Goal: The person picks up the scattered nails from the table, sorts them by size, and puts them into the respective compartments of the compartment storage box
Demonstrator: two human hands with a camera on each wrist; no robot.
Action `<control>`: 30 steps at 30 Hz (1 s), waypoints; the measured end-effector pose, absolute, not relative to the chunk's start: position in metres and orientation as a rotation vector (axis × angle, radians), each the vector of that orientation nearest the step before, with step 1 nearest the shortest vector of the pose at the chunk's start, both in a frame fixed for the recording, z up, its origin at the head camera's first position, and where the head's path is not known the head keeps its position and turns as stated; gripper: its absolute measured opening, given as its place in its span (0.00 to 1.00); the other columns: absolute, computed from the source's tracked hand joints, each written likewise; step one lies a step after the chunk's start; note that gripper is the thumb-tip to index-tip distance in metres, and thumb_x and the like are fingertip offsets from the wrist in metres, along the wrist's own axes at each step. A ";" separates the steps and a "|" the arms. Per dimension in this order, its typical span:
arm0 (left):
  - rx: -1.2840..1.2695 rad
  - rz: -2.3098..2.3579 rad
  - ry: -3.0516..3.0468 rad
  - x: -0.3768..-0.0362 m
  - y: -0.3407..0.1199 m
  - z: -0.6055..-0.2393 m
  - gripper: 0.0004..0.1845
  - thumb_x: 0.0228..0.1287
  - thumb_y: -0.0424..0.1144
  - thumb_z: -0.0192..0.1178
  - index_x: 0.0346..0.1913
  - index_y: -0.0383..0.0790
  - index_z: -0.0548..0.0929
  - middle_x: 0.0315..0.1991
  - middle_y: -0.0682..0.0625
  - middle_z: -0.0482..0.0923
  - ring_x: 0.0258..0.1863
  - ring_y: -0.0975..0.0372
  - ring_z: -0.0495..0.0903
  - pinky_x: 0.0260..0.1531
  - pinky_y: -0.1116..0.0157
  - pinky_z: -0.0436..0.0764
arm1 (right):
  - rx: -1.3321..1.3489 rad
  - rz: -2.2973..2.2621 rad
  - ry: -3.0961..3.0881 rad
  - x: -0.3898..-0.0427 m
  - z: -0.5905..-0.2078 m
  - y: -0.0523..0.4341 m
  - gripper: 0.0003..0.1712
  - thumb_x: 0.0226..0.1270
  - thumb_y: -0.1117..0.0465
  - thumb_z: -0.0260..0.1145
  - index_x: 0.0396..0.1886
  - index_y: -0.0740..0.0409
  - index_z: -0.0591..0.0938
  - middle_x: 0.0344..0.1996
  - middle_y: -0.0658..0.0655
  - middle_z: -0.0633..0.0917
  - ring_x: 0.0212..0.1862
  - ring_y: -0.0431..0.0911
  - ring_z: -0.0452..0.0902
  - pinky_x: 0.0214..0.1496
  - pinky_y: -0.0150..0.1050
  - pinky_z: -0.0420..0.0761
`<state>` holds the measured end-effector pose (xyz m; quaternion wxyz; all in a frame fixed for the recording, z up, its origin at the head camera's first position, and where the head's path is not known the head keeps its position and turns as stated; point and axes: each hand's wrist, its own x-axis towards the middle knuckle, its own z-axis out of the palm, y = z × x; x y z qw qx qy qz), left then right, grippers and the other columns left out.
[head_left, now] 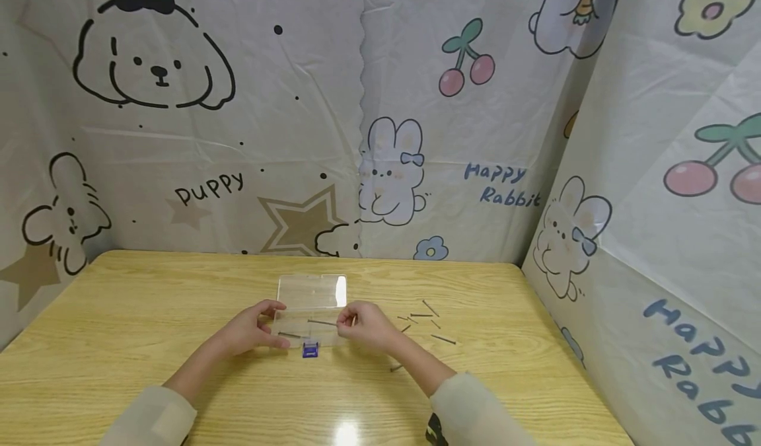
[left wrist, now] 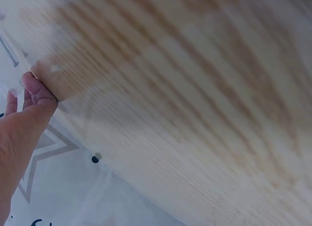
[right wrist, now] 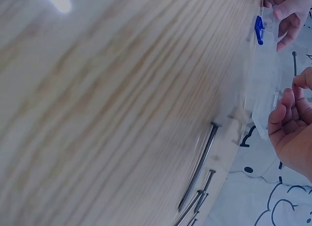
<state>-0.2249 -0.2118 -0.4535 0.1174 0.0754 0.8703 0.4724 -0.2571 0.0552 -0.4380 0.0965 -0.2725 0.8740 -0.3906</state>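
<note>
A clear plastic box (head_left: 328, 341) stands on the table with its lid (head_left: 312, 291) folded back and a blue latch (head_left: 310, 350) at its front. My left hand (head_left: 252, 330) grips the box's left end, thumb at the front corner and fingers toward the back. Between thumb and fingertips, my right hand (head_left: 367, 325) pinches a nail (head_left: 322, 322) that points left over the box; in the right wrist view its head shows above the fingers. Another nail (head_left: 292, 335) lies inside the box at the left.
Several loose nails (head_left: 442, 339) of different sizes are scattered on the wooden table (head_left: 196, 294) right of the box, some near my right forearm. A printed cloth (head_left: 297, 135) hangs behind the table and along its right side. A dark patterned item (head_left: 436, 431) shows beside the right sleeve.
</note>
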 end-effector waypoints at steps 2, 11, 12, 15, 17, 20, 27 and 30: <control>0.217 1.380 2.549 -0.225 -0.212 -0.454 0.43 0.43 0.47 0.75 0.62 0.35 0.67 0.56 0.38 0.67 0.42 0.55 0.69 0.37 0.63 0.72 | -0.812 -1.149 2.591 -0.257 -0.438 0.051 0.03 0.57 0.65 0.61 0.30 0.57 0.82 0.25 0.46 0.77 0.26 0.35 0.68 0.29 0.27 0.70; 0.201 1.393 2.542 -0.225 -0.211 -0.455 0.42 0.44 0.46 0.75 0.62 0.36 0.67 0.57 0.37 0.67 0.42 0.54 0.70 0.38 0.63 0.72 | -0.823 -1.124 2.585 -0.257 -0.437 0.034 0.03 0.58 0.65 0.62 0.29 0.57 0.82 0.25 0.45 0.76 0.26 0.34 0.67 0.27 0.26 0.69; 0.198 1.395 2.541 -0.226 -0.211 -0.455 0.42 0.43 0.46 0.75 0.62 0.36 0.67 0.57 0.38 0.67 0.43 0.54 0.70 0.38 0.63 0.72 | -0.828 -1.126 2.587 -0.257 -0.437 0.032 0.03 0.58 0.65 0.62 0.29 0.57 0.82 0.25 0.45 0.76 0.26 0.34 0.67 0.27 0.26 0.69; 0.215 1.397 2.536 -0.225 -0.212 -0.455 0.42 0.44 0.45 0.74 0.62 0.35 0.67 0.57 0.36 0.66 0.43 0.54 0.70 0.37 0.64 0.73 | -0.851 -1.133 2.596 -0.259 -0.439 0.026 0.03 0.57 0.66 0.62 0.28 0.58 0.82 0.24 0.45 0.76 0.25 0.33 0.67 0.27 0.25 0.69; 0.220 1.395 2.537 -0.226 -0.212 -0.455 0.42 0.44 0.45 0.74 0.62 0.35 0.67 0.57 0.36 0.66 0.42 0.54 0.71 0.37 0.64 0.73 | -0.867 -1.136 2.603 -0.260 -0.441 0.022 0.03 0.56 0.66 0.62 0.28 0.59 0.82 0.23 0.45 0.76 0.24 0.33 0.66 0.27 0.25 0.68; 0.233 1.389 2.533 -0.226 -0.212 -0.454 0.42 0.44 0.45 0.74 0.62 0.35 0.66 0.58 0.35 0.66 0.42 0.54 0.71 0.36 0.64 0.72 | -0.856 -1.140 2.598 -0.261 -0.442 0.017 0.03 0.55 0.66 0.63 0.28 0.60 0.82 0.22 0.45 0.76 0.23 0.33 0.66 0.26 0.24 0.67; 0.232 1.407 2.513 -0.226 -0.212 -0.455 0.43 0.45 0.44 0.74 0.63 0.35 0.65 0.58 0.34 0.65 0.42 0.54 0.71 0.36 0.64 0.73 | -0.817 -1.143 2.576 -0.259 -0.446 0.007 0.02 0.54 0.66 0.64 0.27 0.60 0.82 0.22 0.45 0.76 0.25 0.33 0.67 0.29 0.25 0.70; 0.243 1.407 2.512 -0.225 -0.213 -0.455 0.43 0.45 0.44 0.74 0.63 0.34 0.65 0.59 0.34 0.64 0.42 0.54 0.71 0.36 0.64 0.73 | -0.802 -1.151 2.577 -0.259 -0.449 0.004 0.03 0.55 0.66 0.63 0.27 0.60 0.82 0.21 0.44 0.76 0.25 0.33 0.67 0.29 0.25 0.70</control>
